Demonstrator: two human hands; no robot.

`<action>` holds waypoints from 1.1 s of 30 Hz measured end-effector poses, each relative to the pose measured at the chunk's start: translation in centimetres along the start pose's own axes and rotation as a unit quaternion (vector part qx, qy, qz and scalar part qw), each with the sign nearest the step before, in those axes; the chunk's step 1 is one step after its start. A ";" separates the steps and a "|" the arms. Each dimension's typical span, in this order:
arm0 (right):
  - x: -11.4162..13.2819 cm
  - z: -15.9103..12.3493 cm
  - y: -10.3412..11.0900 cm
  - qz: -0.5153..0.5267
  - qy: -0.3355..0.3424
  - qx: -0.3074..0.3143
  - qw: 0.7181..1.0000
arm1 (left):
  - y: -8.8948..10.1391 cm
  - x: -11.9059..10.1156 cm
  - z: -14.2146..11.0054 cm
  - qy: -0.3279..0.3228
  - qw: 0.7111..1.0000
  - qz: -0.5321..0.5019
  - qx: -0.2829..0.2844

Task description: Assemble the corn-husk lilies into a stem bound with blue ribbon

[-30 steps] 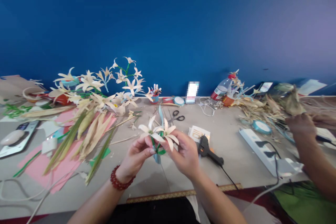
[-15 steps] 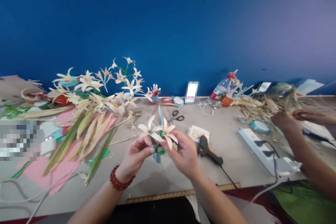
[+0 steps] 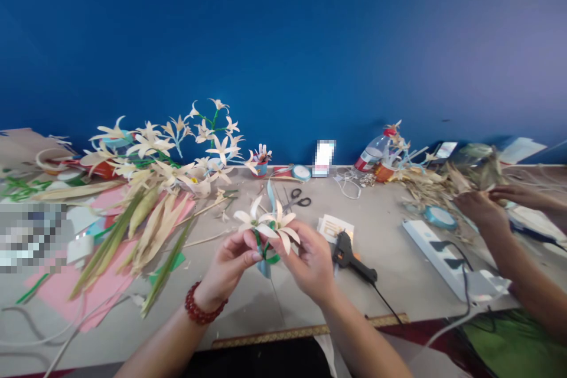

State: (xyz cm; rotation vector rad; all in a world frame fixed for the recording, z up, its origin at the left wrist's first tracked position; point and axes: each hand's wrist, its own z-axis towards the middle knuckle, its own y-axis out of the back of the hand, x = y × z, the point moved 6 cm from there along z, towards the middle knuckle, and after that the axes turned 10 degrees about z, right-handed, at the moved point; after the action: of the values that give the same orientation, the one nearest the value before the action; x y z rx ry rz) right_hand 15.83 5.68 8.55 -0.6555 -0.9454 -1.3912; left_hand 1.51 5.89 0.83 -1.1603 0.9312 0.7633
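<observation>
Two cream flowers (image 3: 267,228) held up over the worktop (image 3: 376,207), left hand (image 3: 234,257) and right hand (image 3: 313,260) both with fingers clamped on them, scissors (image 3: 293,200) just beyond, glue gun (image 3: 355,263) over to the right

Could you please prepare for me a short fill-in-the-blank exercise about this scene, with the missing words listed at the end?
1. The red bead bracelet is on the person's own ____ wrist.
2. The left hand and right hand together hold ____ white flowers.
3. The black glue gun lies on the table, to the ____ of the right hand.
4. The colour of the wall behind the table is ____.

Missing words: left; two; right; blue.
</observation>
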 end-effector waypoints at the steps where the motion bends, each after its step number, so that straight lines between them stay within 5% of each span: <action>1: 0.0 0.0 0.0 0.000 0.001 0.000 1.000 | 0.0 0.0 0.0 0.000 1.000 -0.002 -0.001; 33: -0.3 0.1 0.2 0.028 0.006 0.002 1.000 | -0.3 0.2 0.2 0.006 1.000 -0.018 0.005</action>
State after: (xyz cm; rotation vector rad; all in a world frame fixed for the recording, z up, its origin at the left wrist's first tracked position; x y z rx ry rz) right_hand 16.07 5.94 8.32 -0.6645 -0.9128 -1.3417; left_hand 1.91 6.07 0.79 -1.1703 0.9204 0.7219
